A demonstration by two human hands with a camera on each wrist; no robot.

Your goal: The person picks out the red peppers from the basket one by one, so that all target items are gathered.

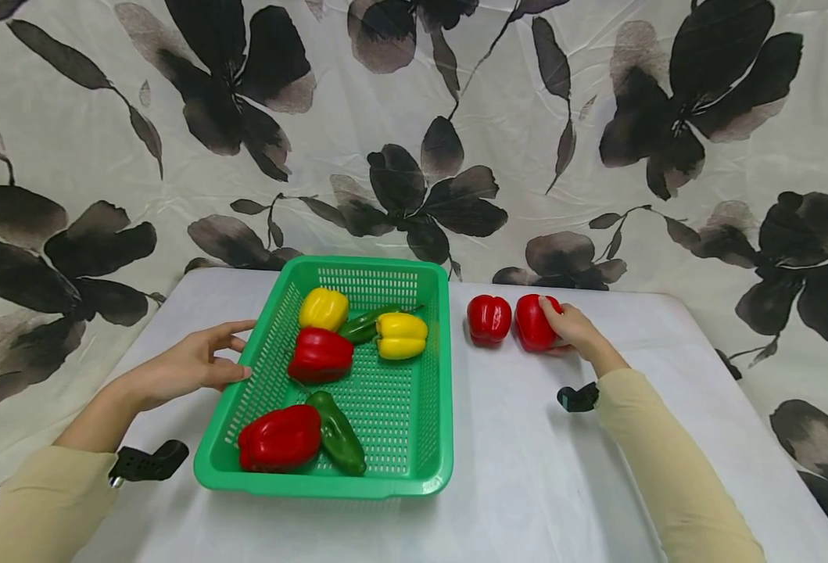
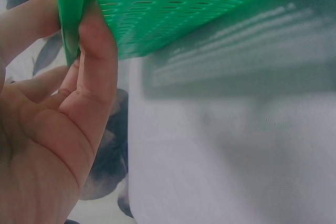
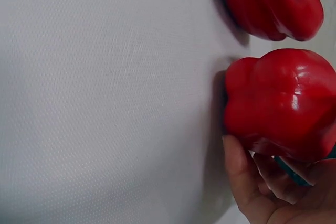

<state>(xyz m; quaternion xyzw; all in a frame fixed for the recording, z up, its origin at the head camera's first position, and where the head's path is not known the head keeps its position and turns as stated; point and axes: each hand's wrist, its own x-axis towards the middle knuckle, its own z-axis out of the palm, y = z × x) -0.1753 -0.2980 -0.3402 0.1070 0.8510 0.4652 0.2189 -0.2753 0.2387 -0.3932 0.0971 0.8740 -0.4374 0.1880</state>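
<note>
Tabletop (image 1: 519, 453): left hand (image 1: 183, 364)'s pinch on basket (image 1: 443, 391), right hand (image 1: 574, 328) around red pepper (image 1: 532, 325).

From here I see a smooth, glossy, rounded red bell pepper (image 3: 281, 100), a rectangular green basket (image 1: 322, 485) of smooth plastic, a matt, finely textured white tabletop (image 1: 512, 453), and creased black-flowered cloth (image 1: 526, 195).

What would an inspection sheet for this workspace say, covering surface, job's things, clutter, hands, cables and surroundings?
Surface: white, finely textured table top.
Job's things: green basket holding two red peppers, two yellow peppers and two long green peppers; to its right, the inner red pepper and the outer red pepper.
Clutter: nothing seen.
Hands: left hand grips the basket's left rim; right hand holds the outer red pepper.
Cables: nothing seen.
Surroundings: floral-print cloth behind.
</note>
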